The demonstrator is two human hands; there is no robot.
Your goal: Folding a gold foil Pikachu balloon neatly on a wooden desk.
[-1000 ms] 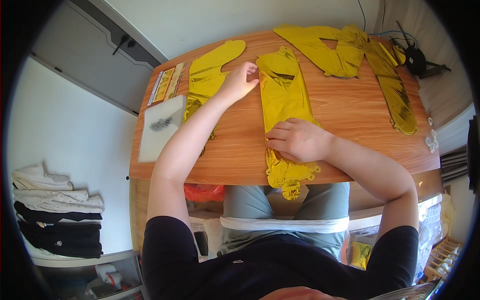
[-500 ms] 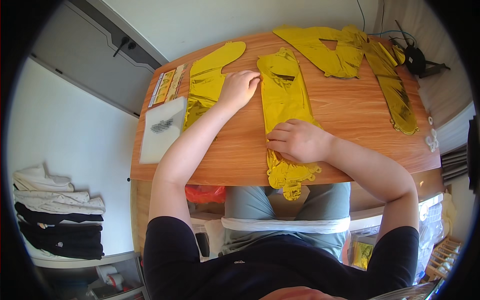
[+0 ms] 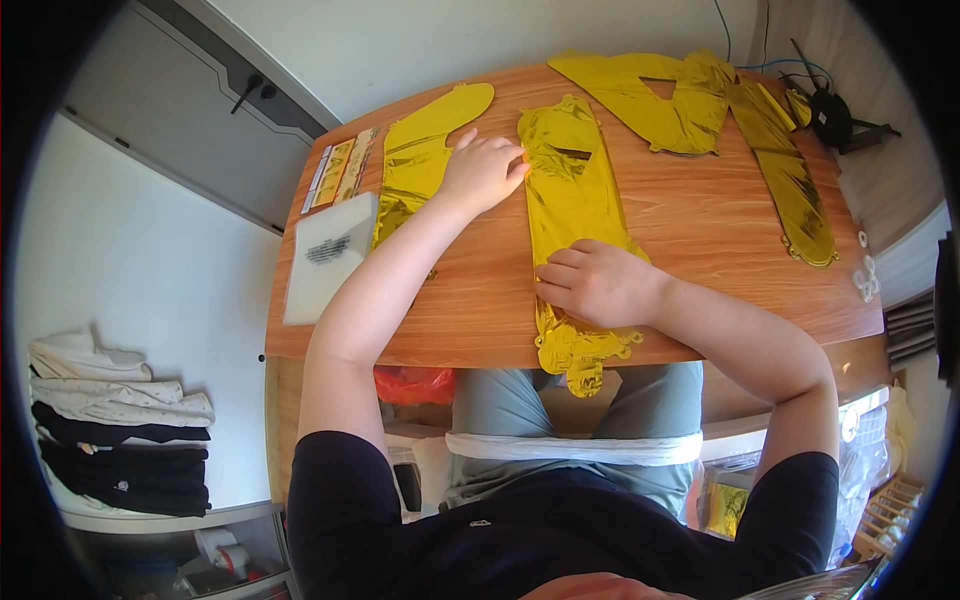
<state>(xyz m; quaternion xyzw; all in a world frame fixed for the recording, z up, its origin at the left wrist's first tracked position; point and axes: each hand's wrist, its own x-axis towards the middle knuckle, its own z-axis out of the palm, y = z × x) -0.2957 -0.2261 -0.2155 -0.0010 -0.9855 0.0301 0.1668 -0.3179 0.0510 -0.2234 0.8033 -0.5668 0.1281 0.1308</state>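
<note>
A flat, uninflated gold foil balloon (image 3: 575, 205) lies lengthwise in front of me on the wooden table, its near end hanging over the front edge. My left hand (image 3: 485, 172) is at its upper left edge, fingertips bent together on the foil rim and one finger sticking out away from it. Lower down, my right hand (image 3: 597, 283) rests across the balloon with curled fingers closed at its left edge; the fingertips are partly hidden. Left of these lies a second gold foil balloon (image 3: 415, 150), partly behind my left forearm.
More flat gold foil balloons lie at the back (image 3: 690, 110) and right (image 3: 790, 180) of the table (image 3: 690, 220). A translucent plastic pouch (image 3: 330, 258) and printed cards (image 3: 340, 170) sit at the left. A black router (image 3: 830, 118) and small white rings (image 3: 866, 278) are at the right edge.
My left hand has shifted slightly, and one of its fingers now lifts away from the others. My right hand and the balloon stay nearly in place; the whole view has moved a little.
</note>
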